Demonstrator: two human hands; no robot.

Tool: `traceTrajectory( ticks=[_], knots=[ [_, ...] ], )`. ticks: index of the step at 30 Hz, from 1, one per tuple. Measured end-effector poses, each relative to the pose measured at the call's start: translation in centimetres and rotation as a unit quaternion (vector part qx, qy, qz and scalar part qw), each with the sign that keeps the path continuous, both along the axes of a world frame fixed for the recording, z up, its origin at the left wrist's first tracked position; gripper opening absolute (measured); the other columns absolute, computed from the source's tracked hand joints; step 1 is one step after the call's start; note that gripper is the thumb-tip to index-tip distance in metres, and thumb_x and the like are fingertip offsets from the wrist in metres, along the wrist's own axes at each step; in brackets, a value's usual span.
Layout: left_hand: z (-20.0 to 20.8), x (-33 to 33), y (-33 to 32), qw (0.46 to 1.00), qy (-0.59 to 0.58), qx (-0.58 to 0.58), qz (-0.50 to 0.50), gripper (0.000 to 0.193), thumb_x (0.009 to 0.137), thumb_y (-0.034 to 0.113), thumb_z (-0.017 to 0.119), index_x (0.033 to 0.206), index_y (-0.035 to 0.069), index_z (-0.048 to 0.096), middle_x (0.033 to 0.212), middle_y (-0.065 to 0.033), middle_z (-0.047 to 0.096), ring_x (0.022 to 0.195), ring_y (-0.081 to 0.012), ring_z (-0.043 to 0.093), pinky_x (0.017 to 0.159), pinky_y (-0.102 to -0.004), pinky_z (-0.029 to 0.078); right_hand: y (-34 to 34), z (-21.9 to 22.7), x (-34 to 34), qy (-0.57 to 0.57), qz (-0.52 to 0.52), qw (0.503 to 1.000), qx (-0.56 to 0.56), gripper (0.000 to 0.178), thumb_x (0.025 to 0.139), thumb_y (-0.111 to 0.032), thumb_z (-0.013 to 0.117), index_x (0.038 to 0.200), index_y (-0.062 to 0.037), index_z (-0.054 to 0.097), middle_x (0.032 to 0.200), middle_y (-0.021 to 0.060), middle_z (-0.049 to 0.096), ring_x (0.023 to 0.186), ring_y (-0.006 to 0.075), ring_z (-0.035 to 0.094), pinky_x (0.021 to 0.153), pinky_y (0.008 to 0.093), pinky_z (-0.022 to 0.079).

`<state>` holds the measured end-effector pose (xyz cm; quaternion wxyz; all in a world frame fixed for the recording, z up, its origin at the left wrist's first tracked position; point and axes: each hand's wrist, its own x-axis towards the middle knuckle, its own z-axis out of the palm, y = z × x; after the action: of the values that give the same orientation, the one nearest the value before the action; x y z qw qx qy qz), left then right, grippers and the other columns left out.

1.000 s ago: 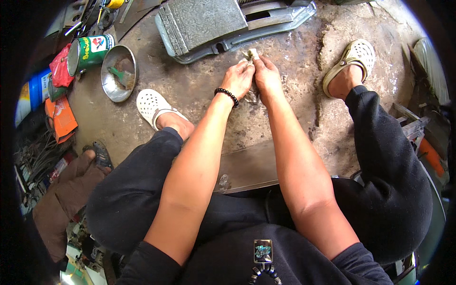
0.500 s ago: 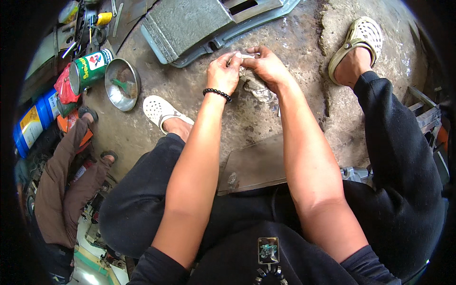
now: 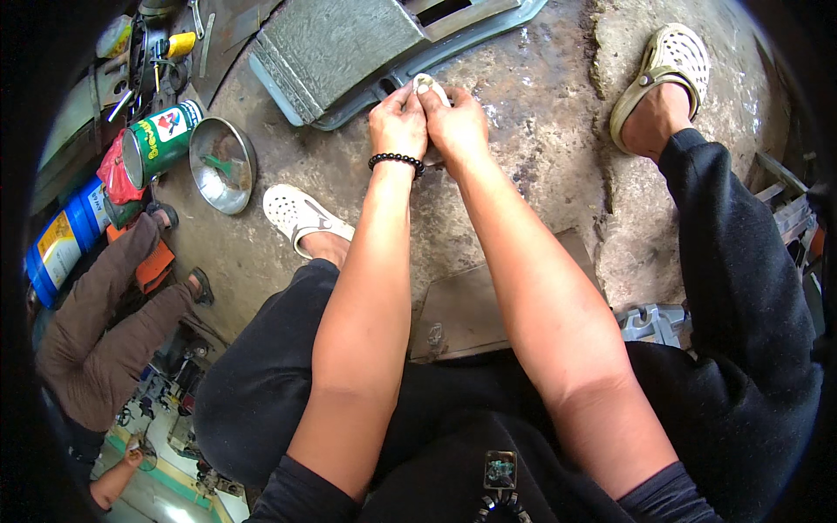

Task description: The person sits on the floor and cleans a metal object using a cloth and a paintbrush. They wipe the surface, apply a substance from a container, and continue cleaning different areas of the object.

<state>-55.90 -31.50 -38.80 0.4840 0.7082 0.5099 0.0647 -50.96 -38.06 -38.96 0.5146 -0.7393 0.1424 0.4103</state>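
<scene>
Close together above the floor, my left hand (image 3: 398, 126) and my right hand (image 3: 459, 129) are both closed on a crumpled whitish rag (image 3: 423, 83). A pale bit of it shows at the fingertips, and the rest is mostly hidden by my hands. My left wrist wears a string of black beads (image 3: 395, 164). Just beyond my hands sits a heavy grey metal machine part (image 3: 349, 57) with a light blue-grey base; my fingertips are near its front edge, and whether they touch it I cannot tell.
At the left are a metal bowl (image 3: 223, 166) with a green-handled brush (image 3: 218, 164), a green can (image 3: 159, 139) and a blue bucket (image 3: 65, 235). Another person's legs (image 3: 105, 305) are beyond them. A flat brown sheet (image 3: 471, 305) lies between my legs, beside a grey metal piece (image 3: 652, 324).
My hands have drawn closer together and shifted slightly left and away from me. The rag, which hung loose below my right hand, is now mostly gathered up. The other person's legs have shifted.
</scene>
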Motion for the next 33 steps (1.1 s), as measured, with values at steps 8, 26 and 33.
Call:
traceTrajectory(
  ticks=[8, 26, 33],
  knots=[
    [0.2, 0.4, -1.6, 0.964, -0.198, -0.131, 0.119, 0.045, 0.095, 0.015, 0.054, 0.134, -0.006, 0.05, 0.131, -0.0148, 0.057, 0.115, -0.017, 0.057, 0.098, -0.027, 0.045, 3.5, -3.2, 1.4, -0.016, -0.167, 0.985, 0.031, 0.036, 0.08, -0.017, 0.068, 0.106, 0.0063, 0.062, 0.095, 0.0214, 0.07, 0.088, 0.0288, 0.069, 0.08, 0.0375, 0.053],
    [2.6, -2.1, -1.8, 0.971, -0.214, -0.065, 0.083, 0.045, 0.1, 0.025, 0.041, 0.13, -0.007, 0.053, 0.133, -0.0176, 0.056, 0.125, -0.0245, 0.051, 0.105, -0.0338, 0.039, 5.1, -0.5, 0.4, -0.003, -0.139, 0.979, 0.148, 0.051, 0.082, -0.015, 0.071, 0.122, 0.0125, 0.054, 0.104, 0.0172, 0.067, 0.088, 0.0201, 0.064, 0.078, 0.0306, 0.052],
    [21.1, -8.1, -0.1, 0.941, 0.127, 0.008, -0.313, 0.038, 0.094, 0.024, 0.06, 0.126, 0.002, 0.058, 0.122, -0.0208, 0.061, 0.115, -0.0343, 0.059, 0.098, -0.0389, 0.045, 7.6, -1.0, -0.5, -0.028, -0.248, 0.964, 0.096, 0.049, 0.081, -0.016, 0.069, 0.12, 0.0116, 0.058, 0.108, 0.0243, 0.067, 0.1, 0.0306, 0.065, 0.09, 0.0352, 0.049]
  ],
)
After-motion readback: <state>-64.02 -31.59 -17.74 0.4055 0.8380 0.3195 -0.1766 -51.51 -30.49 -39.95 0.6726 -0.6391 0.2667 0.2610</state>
